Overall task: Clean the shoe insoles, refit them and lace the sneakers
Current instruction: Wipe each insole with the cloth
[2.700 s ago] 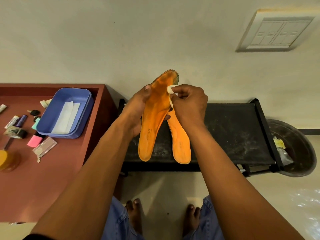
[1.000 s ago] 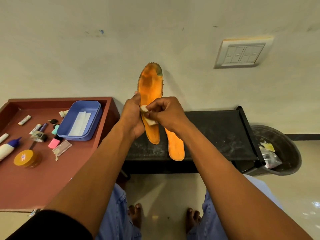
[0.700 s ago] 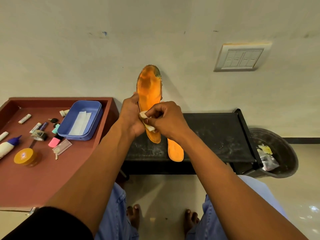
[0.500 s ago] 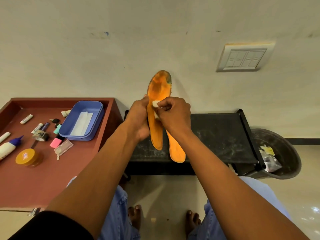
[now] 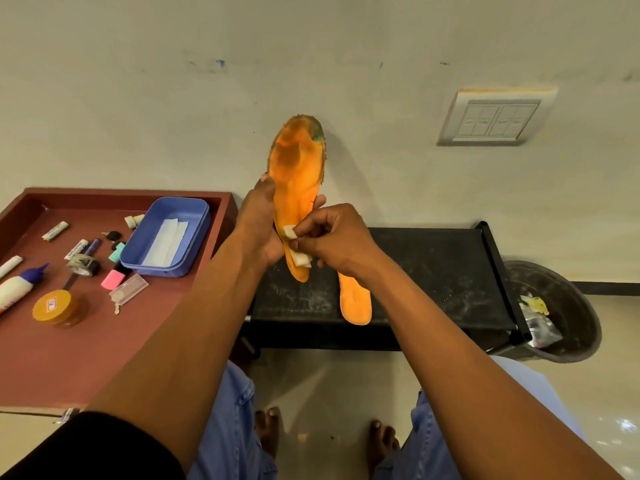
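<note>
The person is sitting with 2 bare feet (image 5: 325,438) on the pale tiled floor (image 5: 332,386), both arms reaching forward. The left hand (image 5: 259,230) is gripping 1 worn orange foam insole (image 5: 296,174) by its lower half, fingers curled round the edge, holding it upright with the top face toward the camera, probably so the dark stain near the toe is staying exposed and braced for rubbing. The right hand (image 5: 337,244) is pinching 1 small folded white wipe (image 5: 298,252) between thumb and fingers, pressing it onto the insole's heel end; the 2 hands are working close together, nearly touching.

Just beyond, 1 second orange insole (image 5: 355,303) is lying flat on the low black counter (image 5: 433,265), apparently parked within reach until its turn. No sneakers or laces are showing, so the job looks to be in its cleaning stage.

To the left, the reddish-brown wooden counter (image 5: 48,362) is carrying 1 blue plastic tray (image 5: 166,237) holding white tissue, likely the supply of wipes, plus 1 yellow-lidded jar (image 5: 55,308), 1 white glue bottle with a blue cap (image 5: 17,285) and small stationery too cluttered for a count. To the right, 1 dark round bin (image 5: 568,320) is holding scraps. On the far wall, 1 white switch plate (image 5: 495,116) is showing.
</note>
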